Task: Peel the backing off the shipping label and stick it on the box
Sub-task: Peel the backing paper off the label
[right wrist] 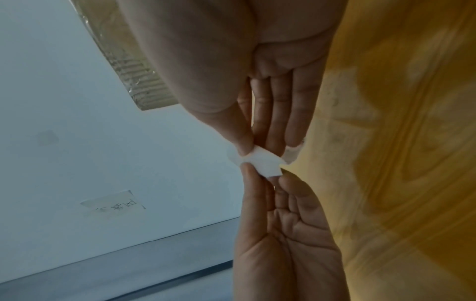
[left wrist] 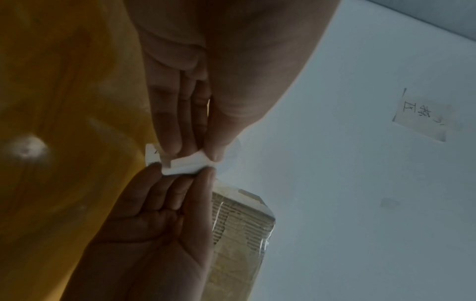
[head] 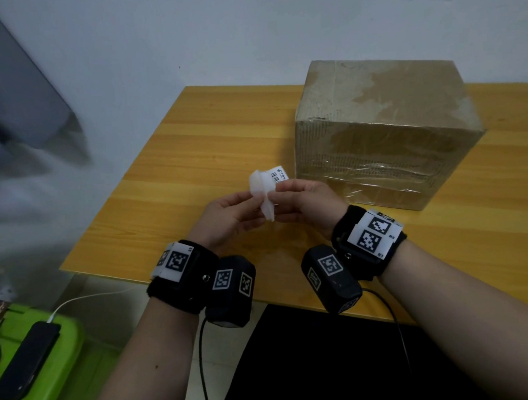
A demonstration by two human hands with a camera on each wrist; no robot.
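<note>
Both hands hold a small white shipping label (head: 278, 175) in the air above the table, just in front of the cardboard box (head: 385, 130). Its printed end with the barcode sticks up above my right hand (head: 282, 188), which pinches it between thumb and fingers. My left hand (head: 256, 201) pinches the plain white backing (head: 260, 190), which curls away from the label. In the left wrist view the paper (left wrist: 185, 165) is squeezed between the fingertips of both hands. The right wrist view shows that white strip (right wrist: 260, 163) bent between them.
The box stands on the right half of the wooden table (head: 191, 142), against a pale wall. A green bin (head: 51, 383) at lower left carries a black device (head: 25, 359) on a white cable. A grey slanted object (head: 18, 91) fills the upper left.
</note>
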